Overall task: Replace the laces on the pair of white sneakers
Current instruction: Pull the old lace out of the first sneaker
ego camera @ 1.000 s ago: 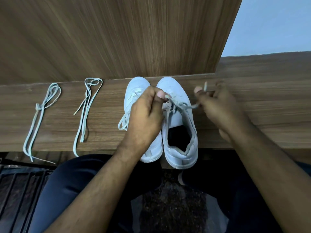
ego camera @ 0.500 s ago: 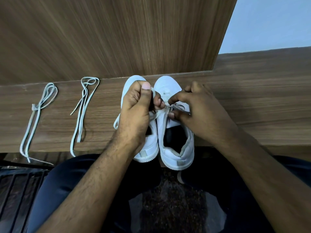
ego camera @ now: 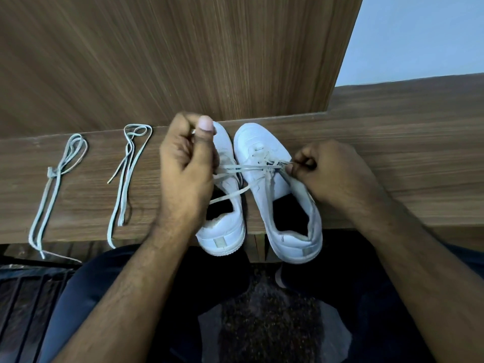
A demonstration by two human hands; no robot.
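A wooden worktop (ego camera: 366, 158) is running below a wood panel wall. 2 white sneakers are sitting side by side at its near edge, heels toward the person. The left hand (ego camera: 187, 169), its grip clenched around a lace (ego camera: 251, 166), is pulling it taut across the right sneaker (ego camera: 264, 184), while the right hand (ego camera: 332, 176) is pinching the same lace at the eyelets. The left sneaker (ego camera: 225, 226) is lying partly hidden. 2 loose laces, one knotted (ego camera: 53, 174) and one looped (ego camera: 131, 163), are lying to the left. Replacement seems to be only beginning.
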